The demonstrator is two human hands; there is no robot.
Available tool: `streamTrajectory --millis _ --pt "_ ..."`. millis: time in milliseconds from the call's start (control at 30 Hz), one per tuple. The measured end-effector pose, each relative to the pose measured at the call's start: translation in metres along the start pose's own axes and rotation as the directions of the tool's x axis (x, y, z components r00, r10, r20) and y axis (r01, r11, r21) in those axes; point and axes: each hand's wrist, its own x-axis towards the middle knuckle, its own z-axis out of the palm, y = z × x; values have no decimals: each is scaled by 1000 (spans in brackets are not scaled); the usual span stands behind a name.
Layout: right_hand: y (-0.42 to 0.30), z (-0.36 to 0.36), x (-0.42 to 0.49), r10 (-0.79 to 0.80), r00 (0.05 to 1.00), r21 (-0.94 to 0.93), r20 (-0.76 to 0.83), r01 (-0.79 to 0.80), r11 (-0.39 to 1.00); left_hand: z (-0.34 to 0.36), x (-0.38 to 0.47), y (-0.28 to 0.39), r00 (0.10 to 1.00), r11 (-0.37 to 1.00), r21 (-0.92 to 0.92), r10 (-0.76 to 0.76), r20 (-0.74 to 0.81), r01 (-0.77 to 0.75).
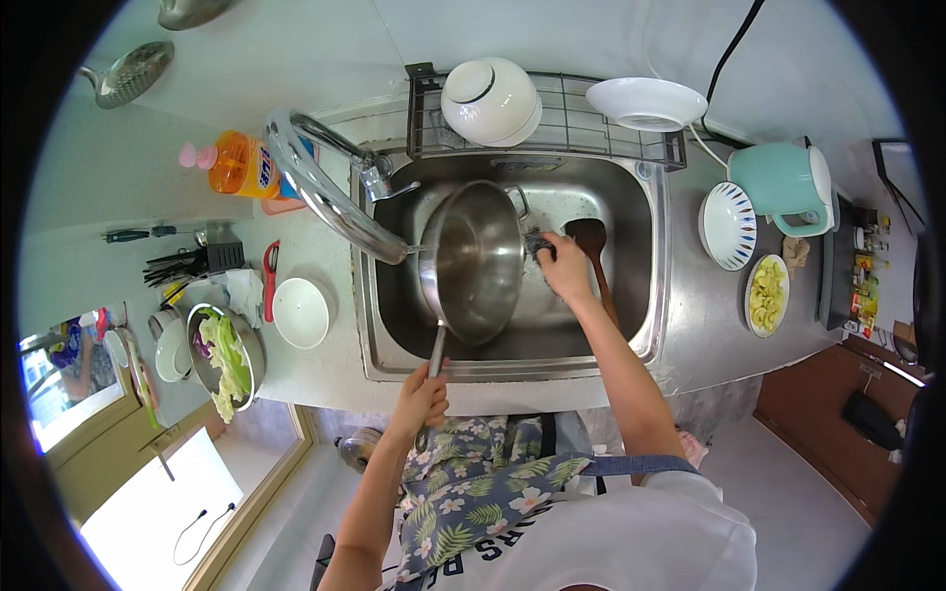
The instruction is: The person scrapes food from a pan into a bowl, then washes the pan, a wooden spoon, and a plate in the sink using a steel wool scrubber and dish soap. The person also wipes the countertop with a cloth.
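Observation:
My left hand [421,402] grips the long metal handle of a stainless steel wok [477,262], which is tilted on its side over the sink basin [621,325]. A dark scouring pad [537,242] is in my right hand [565,267], close against the wok's outer side. Beside that hand, a dark brown spatula [589,238] lies in the sink with its handle toward me. The curved chrome faucet [340,207] reaches over the basin from the left, and water runs from its spout onto the wok's rim.
Behind the sink, a wire rack [569,125] holds white bowls [491,103] and a plate [647,102]. Left are a soap bottle [240,164], red peeler [271,281], white bowl [301,312] and vegetable colander [257,369]. A teal kettle [776,185] and dishes [728,225] stand right.

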Motion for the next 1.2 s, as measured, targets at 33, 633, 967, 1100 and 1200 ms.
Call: streamTrajectory --millis 33,633,967,1100,1200 --pt "-1 9 -3 -12 1000 34 26 11 999 -6 10 1 998 998 -40 -44 54 46" --pt "-9 128 -29 -312 500 186 808 285 940 -31 37 -17 988 963 223 -155 0 151" --pt "-35 163 12 -323 816 67 480 333 940 -39 32 -11 983 921 350 -184 13 168" --pt "2 115 -23 -278 364 132 889 377 917 -42 32 -16 985 937 314 -172 29 154" --pt "27 59 7 109 692 -538 714 442 718 -42 32 -19 976 957 240 -193 96 166"
